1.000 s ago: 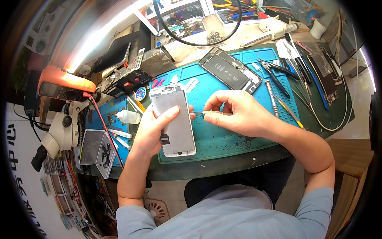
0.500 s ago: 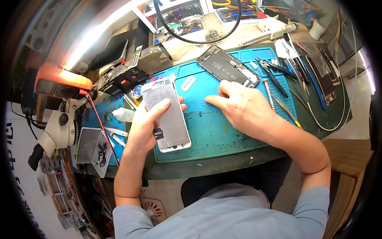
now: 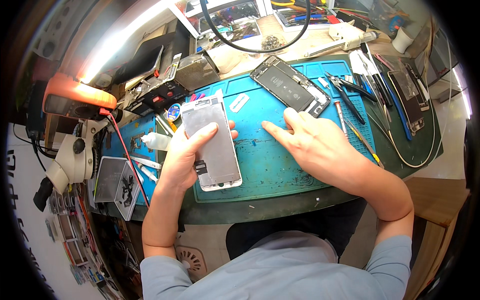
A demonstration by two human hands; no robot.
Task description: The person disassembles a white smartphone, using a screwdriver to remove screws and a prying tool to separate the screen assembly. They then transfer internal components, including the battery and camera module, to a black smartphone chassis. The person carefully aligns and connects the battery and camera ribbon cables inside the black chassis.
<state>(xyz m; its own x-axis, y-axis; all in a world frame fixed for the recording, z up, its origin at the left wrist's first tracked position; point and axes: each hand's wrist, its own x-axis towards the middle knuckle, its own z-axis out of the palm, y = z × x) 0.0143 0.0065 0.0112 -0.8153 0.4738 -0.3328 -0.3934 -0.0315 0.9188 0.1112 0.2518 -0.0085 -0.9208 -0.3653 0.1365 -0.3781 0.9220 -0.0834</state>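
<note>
screen (image 3: 212, 145), grey back facing up, white rim, dark bit (image 3: 201, 167) nr lower l edge, is over l part of blue mat (image 3: 270, 170), in l hand (image 3: 186, 152): thumb across back, fingers wrapped behind. r hand (image 3: 312, 142): index out twd mat, rest curled; can't tell if it holds anyth. open phone (image 3: 291, 86) lies beyond.

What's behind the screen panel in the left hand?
Two fingertips of the left hand show past the right edge of the screen panel, over blue mat; the rest is covered.

Dark characters (image 3: 11, 156) on white wall (image 3: 37, 220)
</note>
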